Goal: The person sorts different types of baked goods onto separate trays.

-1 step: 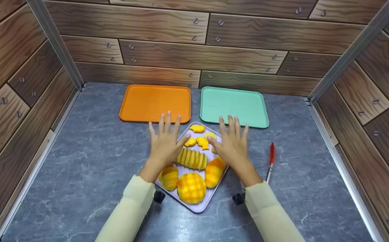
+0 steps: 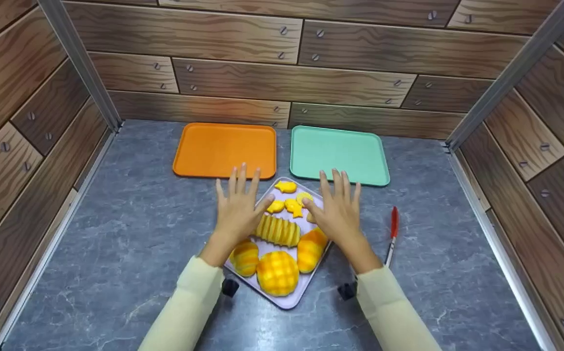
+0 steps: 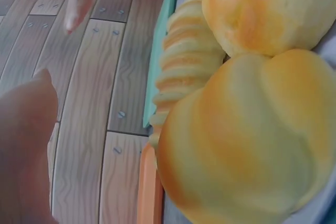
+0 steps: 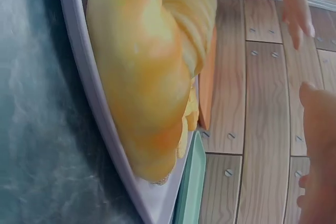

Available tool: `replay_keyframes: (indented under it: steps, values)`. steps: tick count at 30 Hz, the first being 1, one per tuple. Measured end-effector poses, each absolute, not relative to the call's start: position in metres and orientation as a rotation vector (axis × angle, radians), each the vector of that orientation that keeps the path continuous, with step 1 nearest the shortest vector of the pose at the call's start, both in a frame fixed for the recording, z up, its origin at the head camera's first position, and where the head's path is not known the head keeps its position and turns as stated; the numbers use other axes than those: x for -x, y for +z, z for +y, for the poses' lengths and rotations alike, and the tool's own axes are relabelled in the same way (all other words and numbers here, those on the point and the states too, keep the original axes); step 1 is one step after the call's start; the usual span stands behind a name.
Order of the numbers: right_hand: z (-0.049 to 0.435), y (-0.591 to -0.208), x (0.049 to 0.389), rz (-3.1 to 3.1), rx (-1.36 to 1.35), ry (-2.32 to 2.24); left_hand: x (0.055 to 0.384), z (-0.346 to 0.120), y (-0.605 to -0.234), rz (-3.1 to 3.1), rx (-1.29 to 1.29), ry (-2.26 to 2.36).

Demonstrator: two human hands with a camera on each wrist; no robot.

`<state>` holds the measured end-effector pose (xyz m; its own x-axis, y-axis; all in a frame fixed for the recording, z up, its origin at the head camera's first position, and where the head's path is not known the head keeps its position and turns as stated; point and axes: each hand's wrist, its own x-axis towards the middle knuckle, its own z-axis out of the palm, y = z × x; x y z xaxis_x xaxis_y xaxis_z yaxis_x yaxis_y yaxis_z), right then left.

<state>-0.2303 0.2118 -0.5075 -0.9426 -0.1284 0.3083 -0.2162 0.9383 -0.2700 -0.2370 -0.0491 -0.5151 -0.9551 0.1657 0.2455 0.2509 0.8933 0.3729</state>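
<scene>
My left hand (image 2: 237, 212) hovers over the left side of a lavender tray (image 2: 287, 303), fingers spread and nothing held. Over the right side, my right hand (image 2: 339, 214) is likewise spread and holds nothing. On the tray lie a round bread with a grid pattern (image 2: 278, 273), a ridged bread (image 2: 278, 230), a striped bread (image 2: 245, 258) at left and a longer bread (image 2: 312, 249) at right. Small yellow fish-shaped pieces (image 2: 286, 186) lie toward the far corner. In the left wrist view, a twisted bread (image 3: 241, 140) fills the right side, apart from the thumb.
Behind the lavender tray, an orange tray (image 2: 225, 148) lies at left and a mint green tray (image 2: 339, 155) at right. A slim utensil with a red end (image 2: 395, 222) lies on the grey tabletop at right. Wood-patterned walls (image 2: 243, 39) enclose the back and sides.
</scene>
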Motion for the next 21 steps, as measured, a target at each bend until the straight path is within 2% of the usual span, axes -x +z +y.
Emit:
replay_keyframes:
  steps: [9,21]
  values:
    - [0.240,-0.522,0.191,-2.792,0.015,0.686,0.215,-0.065,-0.530,-2.720,0.257,-0.985]
    - [0.270,-0.546,0.154,-2.754,0.183,0.765,0.201,-0.082,-0.560,-2.661,0.232,-1.141]
